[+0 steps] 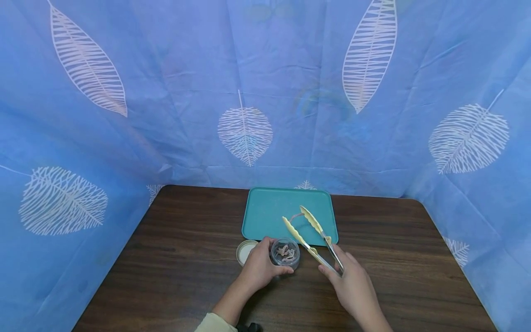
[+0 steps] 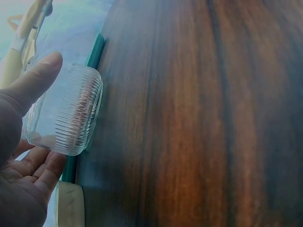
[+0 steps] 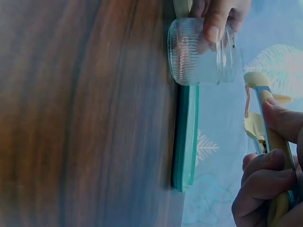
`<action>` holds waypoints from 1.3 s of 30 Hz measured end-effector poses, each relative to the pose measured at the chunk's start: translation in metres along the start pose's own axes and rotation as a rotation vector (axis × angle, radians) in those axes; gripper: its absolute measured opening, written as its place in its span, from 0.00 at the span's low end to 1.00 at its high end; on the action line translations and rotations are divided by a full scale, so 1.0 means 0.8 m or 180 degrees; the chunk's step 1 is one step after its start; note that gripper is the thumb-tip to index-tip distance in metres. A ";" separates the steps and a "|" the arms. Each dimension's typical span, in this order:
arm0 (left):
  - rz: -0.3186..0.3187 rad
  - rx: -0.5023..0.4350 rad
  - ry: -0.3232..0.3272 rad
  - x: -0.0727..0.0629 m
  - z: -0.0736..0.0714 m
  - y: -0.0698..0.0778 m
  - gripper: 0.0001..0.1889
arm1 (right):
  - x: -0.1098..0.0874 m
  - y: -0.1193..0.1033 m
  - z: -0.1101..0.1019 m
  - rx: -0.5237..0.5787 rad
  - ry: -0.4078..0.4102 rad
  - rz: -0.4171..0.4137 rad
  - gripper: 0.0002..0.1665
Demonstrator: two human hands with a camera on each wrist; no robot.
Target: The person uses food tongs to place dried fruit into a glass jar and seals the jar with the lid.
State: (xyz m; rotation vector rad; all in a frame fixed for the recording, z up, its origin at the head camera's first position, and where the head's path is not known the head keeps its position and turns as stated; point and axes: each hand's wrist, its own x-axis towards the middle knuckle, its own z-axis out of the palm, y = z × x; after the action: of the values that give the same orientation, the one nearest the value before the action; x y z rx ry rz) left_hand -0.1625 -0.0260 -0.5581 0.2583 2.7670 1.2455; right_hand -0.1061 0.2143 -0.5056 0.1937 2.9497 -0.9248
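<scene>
My left hand (image 1: 260, 265) grips a clear ribbed jar (image 1: 285, 262) on the table, thumb on one side and fingers on the other. The jar is uncovered, with several curled pinkish-grey strips (image 1: 286, 251) inside. My right hand (image 1: 351, 282) holds metal tongs (image 1: 335, 258) with cream scalloped tips, which are spread apart above the tray's near edge. A thin reddish-brown strip (image 3: 247, 100) stretches between the two tips. Beside my left hand lies a round lid (image 1: 244, 252), pale inside with a gold-coloured rim, partly covered by the hand.
A teal tray (image 1: 265, 210) lies at the table's far edge, just behind the jar and lid. The dark wooden table (image 1: 174, 258) meets a blue curtain (image 1: 186, 115) with white leaf prints at the back and sides.
</scene>
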 end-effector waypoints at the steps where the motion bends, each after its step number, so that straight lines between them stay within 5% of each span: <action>1: 0.0003 0.0002 0.0003 0.000 0.000 0.000 0.45 | -0.003 0.000 -0.001 0.0005 -0.0008 -0.0004 0.45; 23: -0.0012 0.0022 -0.0014 0.001 0.000 0.000 0.45 | -0.051 0.004 -0.002 -0.0018 -0.0287 0.0200 0.44; 39: -0.0043 -0.0017 0.0016 0.000 0.000 0.002 0.43 | -0.065 0.009 0.002 -0.0061 -0.0279 0.0103 0.47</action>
State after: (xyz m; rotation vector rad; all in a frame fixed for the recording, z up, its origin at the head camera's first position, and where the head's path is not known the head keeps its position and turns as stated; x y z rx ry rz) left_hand -0.1625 -0.0249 -0.5569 0.2362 2.7645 1.2520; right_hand -0.0537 0.2137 -0.5072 0.1944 2.8654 -0.8771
